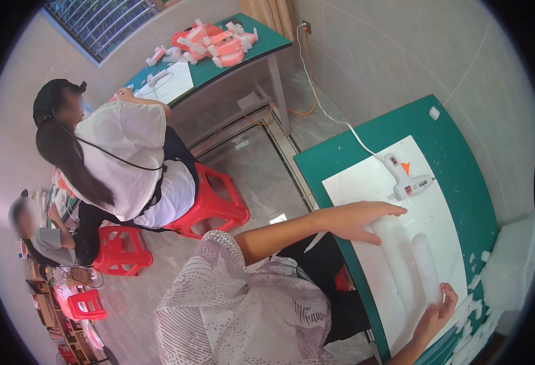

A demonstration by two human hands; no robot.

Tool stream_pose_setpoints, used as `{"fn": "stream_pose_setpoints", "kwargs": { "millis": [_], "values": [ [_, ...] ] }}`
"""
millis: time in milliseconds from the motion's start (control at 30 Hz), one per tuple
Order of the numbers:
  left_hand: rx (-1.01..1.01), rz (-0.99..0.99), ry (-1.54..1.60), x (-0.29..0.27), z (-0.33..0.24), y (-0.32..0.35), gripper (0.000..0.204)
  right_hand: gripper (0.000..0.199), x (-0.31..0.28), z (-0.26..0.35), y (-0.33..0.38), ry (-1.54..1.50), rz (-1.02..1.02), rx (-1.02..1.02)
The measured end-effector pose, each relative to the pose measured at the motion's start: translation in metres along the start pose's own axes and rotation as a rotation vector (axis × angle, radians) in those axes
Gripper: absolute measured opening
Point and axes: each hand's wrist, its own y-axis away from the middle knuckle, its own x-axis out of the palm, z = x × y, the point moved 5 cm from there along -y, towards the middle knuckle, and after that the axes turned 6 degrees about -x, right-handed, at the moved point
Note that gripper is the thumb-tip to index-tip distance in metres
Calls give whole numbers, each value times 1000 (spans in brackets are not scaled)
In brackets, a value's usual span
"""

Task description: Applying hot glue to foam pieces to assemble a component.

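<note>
Strip positioning judged in hand: pale strip (426, 264) lying on the white board (355, 185), both hands at the work.
Right hand (436, 313), nearest, has thumb and fingers at the strip's near end; whether they close on it cannot be told. White scraps (471, 313) lie to its right. Left hand (358, 220), farther and to the left, is spread with thumb and fingers apart, beside a wider white piece (396, 252); contact unclear. Beyond lies a corded glue gun (405, 180), unheld. In judgement, the next move calls for steady alignment of the strip, fingers clear of the nozzle.
</note>
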Motion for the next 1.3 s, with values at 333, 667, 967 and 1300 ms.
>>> {"fn": "stream_pose_setpoints", "kwargs": {
  "millis": [333,667,967,1300],
  "values": [
    [-14,-12,26,-18,7,-2,58,35,50,21,-25,24,117,-51],
    [39,-2,120,1,-6,-31,53,39,43,25,-14,-116,103,-94],
    [-79,-128,238,-17,19,-24,46,52,6,28,13,223,-33,84],
    [-77,-179,302,-29,55,-11,52,41,6,11,54,623,156,-23]
  ]
}}
